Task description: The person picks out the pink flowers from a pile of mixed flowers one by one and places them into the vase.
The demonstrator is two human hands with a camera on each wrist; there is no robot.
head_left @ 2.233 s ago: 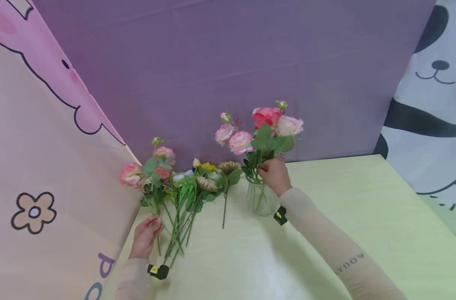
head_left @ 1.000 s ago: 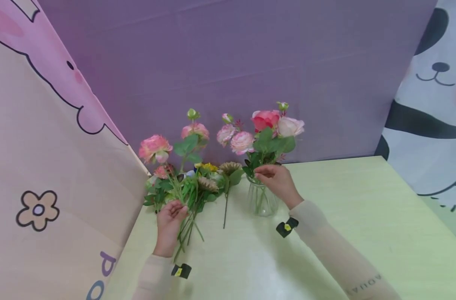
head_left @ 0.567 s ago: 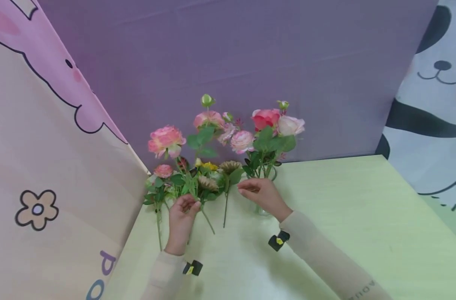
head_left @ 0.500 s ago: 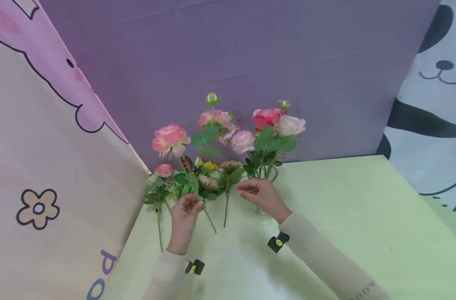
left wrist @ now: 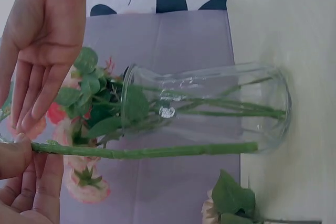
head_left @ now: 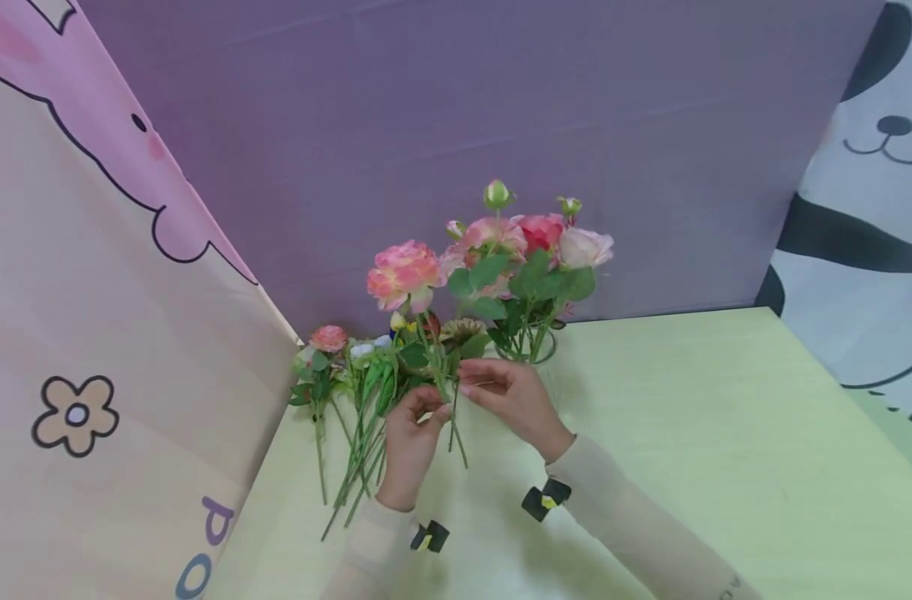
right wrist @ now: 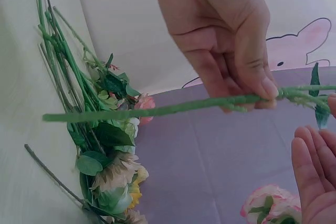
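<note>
Closest to me, the left hand (head_left: 413,433) pinches the green stem of a pink flower sprig (head_left: 405,275) between thumb and fingertips, holding it upright above the pale green table (head_left: 726,467). The stem's cut end (right wrist: 50,117) hangs free in the air. Just beside it, the right hand (head_left: 510,398) is relaxed with straight fingers, its fingertips (left wrist: 29,121) right at the same stem but, as far as I can tell, gripping nothing.

To the left of the hands, a bundle of loose flowers (head_left: 366,375) lies flat on the table, stems pointing toward the person and heads toward the backdrop.

Just behind the right hand stands a clear glass vase (left wrist: 210,111) holding several stems, with 2 pink roses and buds (head_left: 568,242) above its rim. The held sprig's blooms sit close beside those in the vase.

Furthest back hangs a purple cloth (head_left: 463,100), with a pink cartoon panel (head_left: 88,333) on the left and a panda print (head_left: 869,208) on the right.
</note>
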